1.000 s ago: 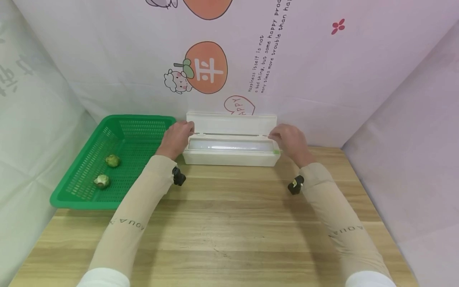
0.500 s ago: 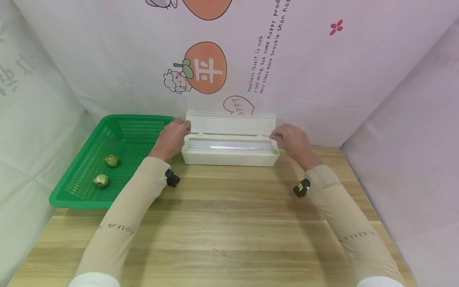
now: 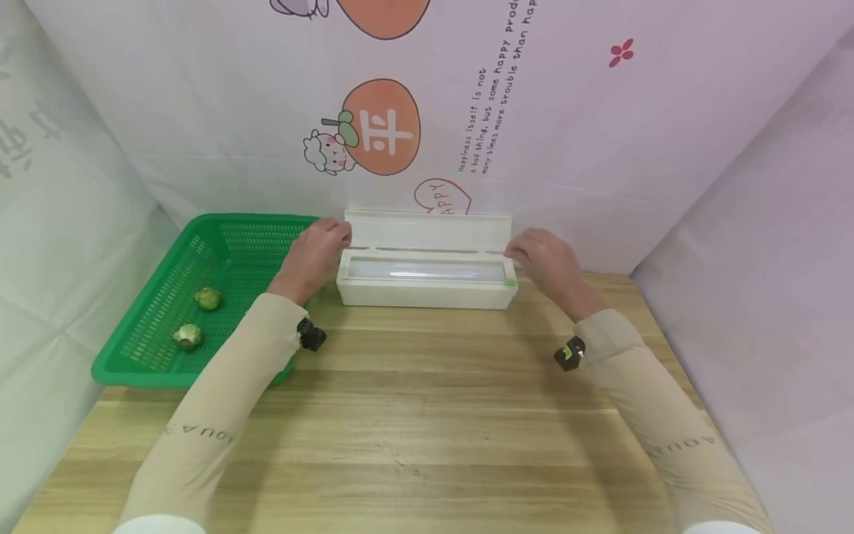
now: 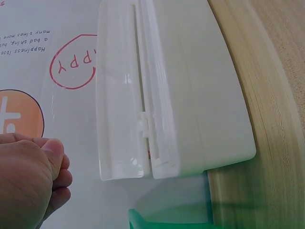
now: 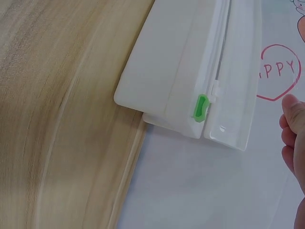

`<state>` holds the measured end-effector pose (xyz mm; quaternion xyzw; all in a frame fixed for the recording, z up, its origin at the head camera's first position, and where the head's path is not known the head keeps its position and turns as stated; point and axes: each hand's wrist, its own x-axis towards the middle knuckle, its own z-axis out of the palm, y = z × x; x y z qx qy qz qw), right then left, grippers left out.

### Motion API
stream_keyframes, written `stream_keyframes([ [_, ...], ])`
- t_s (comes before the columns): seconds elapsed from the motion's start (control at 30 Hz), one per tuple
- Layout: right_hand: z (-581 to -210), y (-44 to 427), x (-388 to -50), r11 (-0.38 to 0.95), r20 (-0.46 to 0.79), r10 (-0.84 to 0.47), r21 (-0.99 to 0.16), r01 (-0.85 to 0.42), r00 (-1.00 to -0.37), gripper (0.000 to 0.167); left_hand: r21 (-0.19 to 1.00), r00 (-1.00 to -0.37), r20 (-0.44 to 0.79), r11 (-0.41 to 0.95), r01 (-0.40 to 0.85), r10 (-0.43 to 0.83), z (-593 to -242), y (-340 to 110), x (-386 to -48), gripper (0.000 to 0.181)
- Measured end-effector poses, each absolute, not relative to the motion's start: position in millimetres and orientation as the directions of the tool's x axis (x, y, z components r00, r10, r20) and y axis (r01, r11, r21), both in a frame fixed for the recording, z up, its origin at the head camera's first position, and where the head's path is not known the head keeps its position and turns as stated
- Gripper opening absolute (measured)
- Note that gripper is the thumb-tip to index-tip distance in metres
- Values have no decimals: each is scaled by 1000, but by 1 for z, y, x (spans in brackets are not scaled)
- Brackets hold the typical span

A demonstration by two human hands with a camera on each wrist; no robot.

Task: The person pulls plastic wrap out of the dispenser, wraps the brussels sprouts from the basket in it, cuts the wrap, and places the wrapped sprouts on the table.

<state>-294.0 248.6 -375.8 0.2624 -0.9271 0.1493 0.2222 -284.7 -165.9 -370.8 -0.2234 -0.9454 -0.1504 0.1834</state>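
A white cling film box (image 3: 427, 293) stands against the back wall, its lid (image 3: 427, 230) raised. Through its window a shiny clear roll (image 3: 427, 271) shows. My left hand (image 3: 310, 256) is just past the box's left end, over the green basket's corner. Its thumb presses on the curled index finger, and a faint clear edge, seemingly cling film, runs up from there in the left wrist view. My right hand (image 3: 547, 263) pinches likewise off the right end; the film itself is almost invisible. A green slider (image 5: 201, 108) sits at the box's right end.
A green plastic basket (image 3: 127, 380) stands at the left, holding two small green-and-pale round vegetables (image 3: 207, 299). Wooden table (image 3: 427, 415) lies in front of the box. Printed white cloth (image 3: 554, 148) covers the walls behind and beside it.
Both hands have moved outward from the ends of the lid's hinge line, the left further over the basket, the right further right. The box has stayed in place.
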Motion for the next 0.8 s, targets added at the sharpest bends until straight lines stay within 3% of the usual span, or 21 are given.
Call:
stream_keyframes([
  [0.8,-352,250,-269,768,616,-510,11,-641,-600,10,146,-770,506,842,519,387,-349,-170,-260,10],
])
